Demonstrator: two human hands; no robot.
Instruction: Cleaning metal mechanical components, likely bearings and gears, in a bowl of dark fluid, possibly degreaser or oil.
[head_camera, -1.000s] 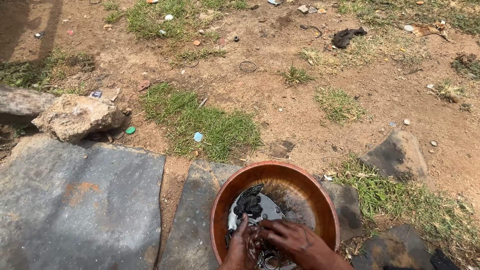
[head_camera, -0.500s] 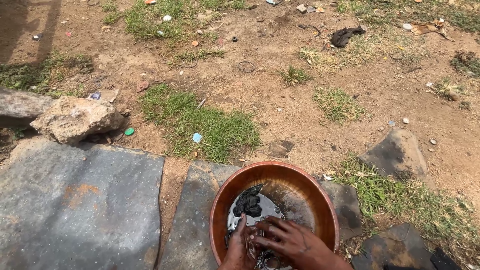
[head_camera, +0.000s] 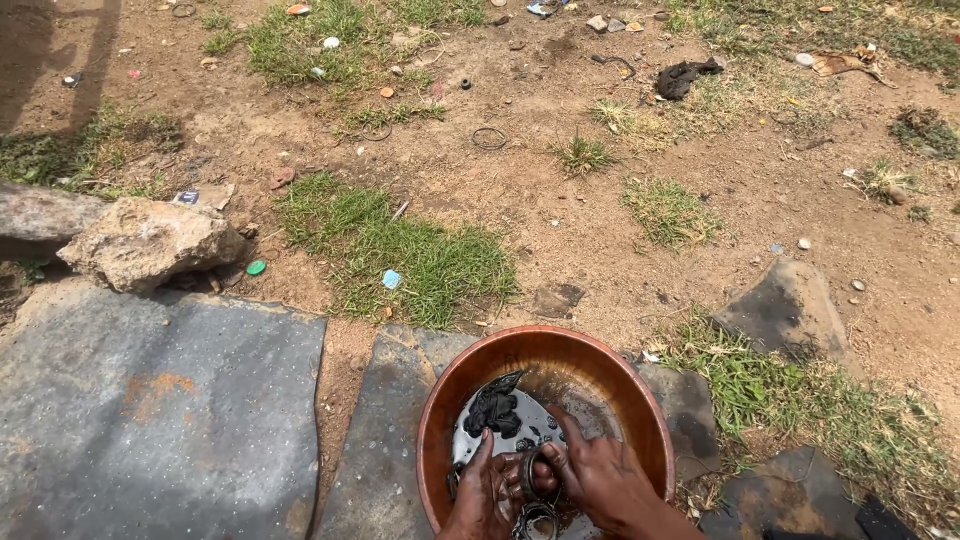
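Both hands worked inside a copper-brown basin (head_camera: 440, 420) that sat on a grey stone slab (head_camera: 380, 450). The left hand (head_camera: 488, 495) and right hand (head_camera: 600, 480) together gripped a dark metal ring (head_camera: 533, 472), fingers curled around it from either side. A black rag (head_camera: 497, 408) lay on a grey metal plate (head_camera: 520, 425) in the basin, just beyond the hands. A second ring (head_camera: 537, 520) lay below.
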